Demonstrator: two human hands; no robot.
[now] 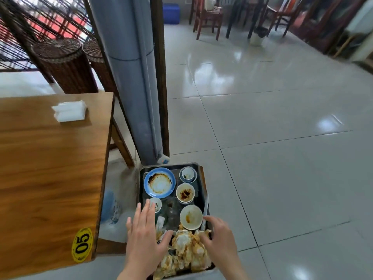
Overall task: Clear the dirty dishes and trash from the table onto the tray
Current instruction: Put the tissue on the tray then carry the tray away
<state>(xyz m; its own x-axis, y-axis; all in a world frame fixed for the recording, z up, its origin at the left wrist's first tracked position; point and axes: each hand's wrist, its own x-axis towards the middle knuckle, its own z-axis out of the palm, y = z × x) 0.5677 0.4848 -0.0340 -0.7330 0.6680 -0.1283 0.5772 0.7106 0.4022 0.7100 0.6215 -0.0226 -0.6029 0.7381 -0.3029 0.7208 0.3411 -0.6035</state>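
Observation:
A dark metal tray sits low to the right of the wooden table. It holds a blue-rimmed dirty plate, three stained bowls, a small cup and a heap of greasy crumpled napkins at the near end. My left hand hovers over the tray's left side with fingers spread straight, thumb towards the napkins. At the tray's right side, my right hand has loosely bent fingers touching the napkin heap; it grips nothing that I can see.
A white napkin pack lies on the table, and a yellow "05" sticker marks its near corner. A grey pillar stands behind the tray. Glossy tiled floor spreads to the right, with chairs far back.

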